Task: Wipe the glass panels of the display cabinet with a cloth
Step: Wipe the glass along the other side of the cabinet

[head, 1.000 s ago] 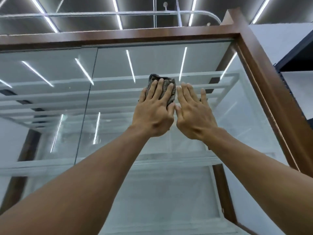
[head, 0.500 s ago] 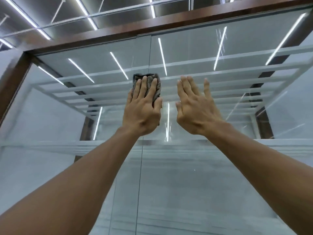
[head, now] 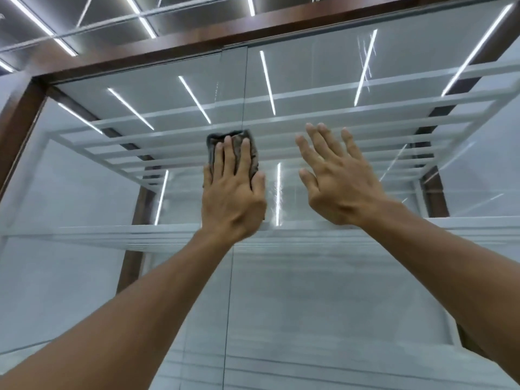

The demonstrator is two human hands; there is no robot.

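Centre frame, our left hand (head: pixel 233 204) flattens the cloth (head: pixel 253 153) on the glass (head: pixel 180 277) with straight fingers (head: pixel 229 156) for full contact; right hand (head: pixel 340 187) spreads, seemingly bracing

Cabinet glass (head: pixel 323 291) — cloth (head: pixel 254 156) upon it

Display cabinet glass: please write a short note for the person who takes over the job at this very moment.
Left hand: fingers straight, pressing the cloth flat on the glass, at the seam between the two front panels.
Right hand: open, fingers spread, holds nothing; near the right panel, contact unclear.
Done: cannot tell how much is wiped.
To do: faint streaks show near the top of the right panel; wipe there, then the rest.
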